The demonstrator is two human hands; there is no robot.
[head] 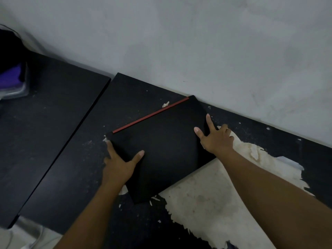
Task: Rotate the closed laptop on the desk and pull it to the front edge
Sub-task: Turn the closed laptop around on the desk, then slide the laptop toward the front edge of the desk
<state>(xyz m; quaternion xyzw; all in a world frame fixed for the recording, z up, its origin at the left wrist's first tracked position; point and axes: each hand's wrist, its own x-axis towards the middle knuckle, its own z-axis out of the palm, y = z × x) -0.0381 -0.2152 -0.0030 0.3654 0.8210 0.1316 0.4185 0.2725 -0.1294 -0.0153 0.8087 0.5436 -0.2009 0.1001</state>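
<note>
Against the grey wall [197, 42], toward the back of the black desk [71, 159], lay the closed laptop [161, 150]: black, with a red strip [150, 115] along its far edge, set askew so that one corner touched the wall line and the near corner pointed toward the front. Left hand [118, 168]: on the laptop's left edge, thumb on the lid, fingers wrapped over the side, grip pinching that edge. Right hand [217, 139]: on the right edge, thumb and forefinger spread flat on the lid, other fingers curled past the side; whether they clasped beneath could not be told. Part of the laptop overlay a pale patch [206, 194] where the desk's black surface had peeled. Step judged: rotation under way, not complete; pull to the front not begun. Next move would call for squaring the laptop with the desk, then drawing it evenly across the rough patch.
</note>
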